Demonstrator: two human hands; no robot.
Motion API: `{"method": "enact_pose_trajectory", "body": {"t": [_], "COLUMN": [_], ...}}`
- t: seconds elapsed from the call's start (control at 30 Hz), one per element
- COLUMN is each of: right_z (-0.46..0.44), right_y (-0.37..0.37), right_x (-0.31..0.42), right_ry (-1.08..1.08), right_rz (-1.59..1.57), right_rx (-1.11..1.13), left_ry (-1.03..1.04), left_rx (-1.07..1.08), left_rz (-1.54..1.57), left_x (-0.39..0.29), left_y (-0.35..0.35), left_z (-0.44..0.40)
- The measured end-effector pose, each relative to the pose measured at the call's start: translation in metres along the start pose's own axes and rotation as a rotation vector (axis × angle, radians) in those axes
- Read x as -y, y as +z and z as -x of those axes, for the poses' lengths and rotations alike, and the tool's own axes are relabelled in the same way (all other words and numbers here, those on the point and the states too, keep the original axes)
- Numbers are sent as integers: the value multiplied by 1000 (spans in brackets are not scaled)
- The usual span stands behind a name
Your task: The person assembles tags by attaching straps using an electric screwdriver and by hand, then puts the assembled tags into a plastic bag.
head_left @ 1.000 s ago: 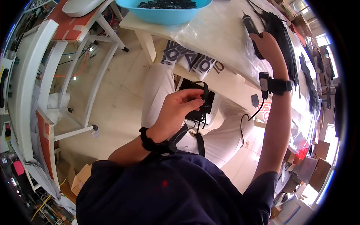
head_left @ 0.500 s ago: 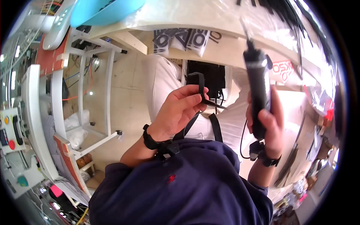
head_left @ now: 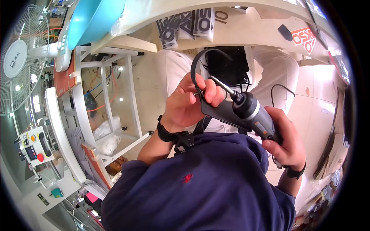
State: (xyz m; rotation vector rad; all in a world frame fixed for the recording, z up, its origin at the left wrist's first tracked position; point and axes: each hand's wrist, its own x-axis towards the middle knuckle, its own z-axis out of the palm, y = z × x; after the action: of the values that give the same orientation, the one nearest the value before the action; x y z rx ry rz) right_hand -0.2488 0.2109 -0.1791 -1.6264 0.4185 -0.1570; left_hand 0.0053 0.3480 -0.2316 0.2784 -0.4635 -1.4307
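Observation:
My left hand [head_left: 189, 101] pinches a curved black strap [head_left: 197, 65], whose loop rises above the fingers and whose flat wider part runs down to the right. In my right hand [head_left: 285, 140] is a dark grey electric screwdriver [head_left: 256, 117], gripped round its body. Its metal bit points up and left, with the tip close to the fingers of my left hand. Whether the bit touches the strap cannot be made out. Behind the strap, between the knees, lies a pile of black pieces [head_left: 227, 65] with dangling ends.
A wooden table [head_left: 138, 19] crosses the top, with a blue basin [head_left: 92, 23] at its left. Printed bags [head_left: 189, 29] lie beneath its edge. White metal frames [head_left: 133, 96], a fan [head_left: 15, 57] and a control box [head_left: 36, 146] stand left.
The screwdriver has come from the table to beside my left hand, its bit now angled left. My left hand still holds the strap, now raised and turned. The view has shifted.

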Motion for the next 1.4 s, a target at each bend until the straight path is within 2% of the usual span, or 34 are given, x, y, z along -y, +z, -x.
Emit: {"method": "enact_pose_trajectory", "body": {"t": [0.2, 0.4, 0.63, 0.8, 1.0, 1.4], "right_z": [-7, -10, -8, -11, -14, -24], "right_y": [-6, -8, -14, -19, -24, -32], "right_x": [-2, 6, 11, 12, 20, 17], "right_ry": [-25, -114, -112, -224, -226, -289], "right_rz": [45, 147, 219, 314, 410, 424], "right_rx": [118, 90, 74, 59, 84, 105], "left_ry": [17, -4, -9, -47, -137, -147], "left_rx": [33, 45, 44, 41, 108, 75], "left_rz": [65, 80, 92, 118, 85, 106], "left_x": [-1, -1, 4, 8, 5, 4], "left_y": [4, 7, 3, 3, -3, -2], "left_z": [3, 5, 9, 12, 14, 16]}}
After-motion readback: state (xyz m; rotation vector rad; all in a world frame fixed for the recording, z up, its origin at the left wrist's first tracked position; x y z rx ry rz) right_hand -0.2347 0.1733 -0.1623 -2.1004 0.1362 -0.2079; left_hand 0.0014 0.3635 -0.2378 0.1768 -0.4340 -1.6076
